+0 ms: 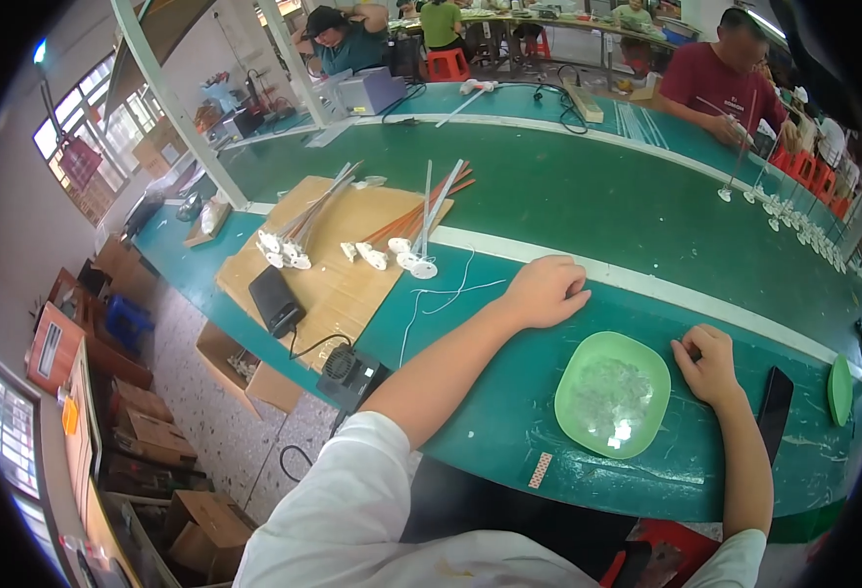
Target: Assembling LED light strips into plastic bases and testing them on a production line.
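My left hand (545,291) rests on the green table by the white strip, its fingers curled in a loose fist. No object shows in it. To the right, my right hand (708,363) lies on the table with its fingers curled inward, also with nothing visible in it. Between my forearms stands a light green bowl (565,382) with rounded corners. Small clear pieces (612,392) lie in it, too fine to tell their kind. Thin white string (441,291) lies loose to the left of my left hand.
Left, a cardboard sheet (338,274) carries bundled rods with white round ends (372,257) and a black power bank (276,299). A small black fan (350,374) sits at the table edge. Right are a phone (775,412) and a green lid (839,390). Across the belt, a person (720,83) handles rods.
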Demonstrator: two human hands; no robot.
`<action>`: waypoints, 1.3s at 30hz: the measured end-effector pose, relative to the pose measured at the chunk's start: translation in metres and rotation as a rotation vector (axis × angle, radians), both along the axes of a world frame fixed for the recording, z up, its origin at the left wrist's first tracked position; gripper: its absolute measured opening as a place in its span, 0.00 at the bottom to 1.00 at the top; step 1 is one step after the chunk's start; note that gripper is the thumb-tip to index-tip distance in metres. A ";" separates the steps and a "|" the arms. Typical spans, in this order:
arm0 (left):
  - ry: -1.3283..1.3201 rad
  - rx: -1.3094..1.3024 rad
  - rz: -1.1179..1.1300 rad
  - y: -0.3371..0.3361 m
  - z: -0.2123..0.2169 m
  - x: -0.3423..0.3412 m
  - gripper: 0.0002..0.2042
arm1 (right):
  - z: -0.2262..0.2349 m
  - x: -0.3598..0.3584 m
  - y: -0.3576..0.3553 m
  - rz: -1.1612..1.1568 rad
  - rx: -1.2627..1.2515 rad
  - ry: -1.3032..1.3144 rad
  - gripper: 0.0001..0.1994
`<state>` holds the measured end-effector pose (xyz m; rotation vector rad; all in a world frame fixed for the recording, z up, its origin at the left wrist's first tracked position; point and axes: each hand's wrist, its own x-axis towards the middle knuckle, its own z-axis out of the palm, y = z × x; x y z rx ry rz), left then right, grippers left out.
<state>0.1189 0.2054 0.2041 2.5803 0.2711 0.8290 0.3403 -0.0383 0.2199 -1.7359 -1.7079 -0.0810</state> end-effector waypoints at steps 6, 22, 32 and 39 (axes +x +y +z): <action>-0.024 0.017 -0.060 0.002 0.001 0.005 0.11 | 0.001 0.002 0.002 -0.025 -0.011 0.004 0.11; 0.029 0.023 -0.002 -0.001 0.006 0.007 0.12 | 0.000 0.007 -0.001 -0.014 0.013 -0.039 0.12; 0.052 0.022 0.037 -0.007 0.007 0.007 0.13 | 0.001 0.008 -0.005 0.012 -0.004 -0.094 0.12; 0.087 0.105 0.101 -0.015 0.007 0.020 0.15 | 0.000 0.015 -0.008 0.014 -0.013 -0.012 0.12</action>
